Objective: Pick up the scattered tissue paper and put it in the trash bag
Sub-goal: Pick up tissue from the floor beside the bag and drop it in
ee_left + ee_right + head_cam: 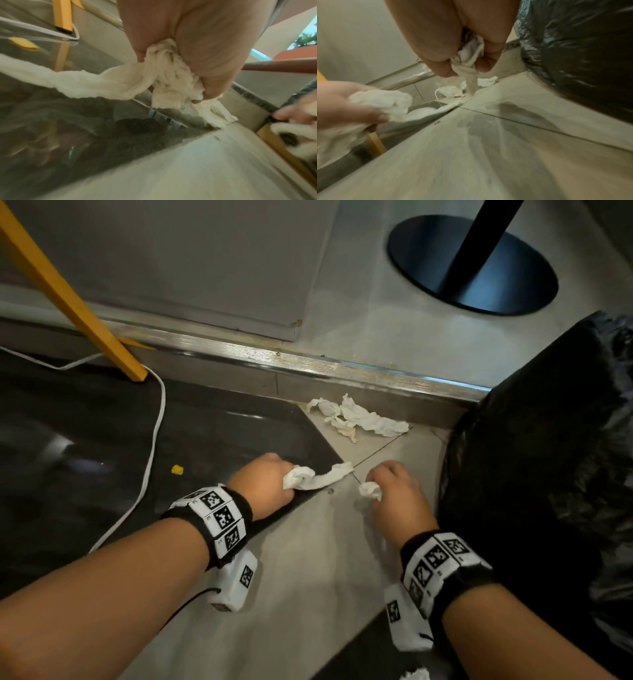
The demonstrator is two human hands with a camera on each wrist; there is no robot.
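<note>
My left hand (270,484) grips a crumpled white tissue (315,477) whose twisted tail trails right over the floor; the left wrist view shows the wad (168,75) bunched in the fist. My right hand (394,491) pinches a small tissue wad (370,490), seen between thumb and fingers as tissue (467,59) in the right wrist view. More crumpled tissue (359,419) lies on the tile near the metal threshold, also visible as loose tissue (452,90). The black trash bag (541,460) stands just right of my right hand.
A metal threshold strip (308,361) crosses the floor behind the tissues. A yellow leg (68,299) and white cable (154,440) sit on the dark floor left. A small yellow scrap (177,469) lies there. A black pedestal base (472,265) stands far right. Another tissue bit (416,674) shows at the bottom edge.
</note>
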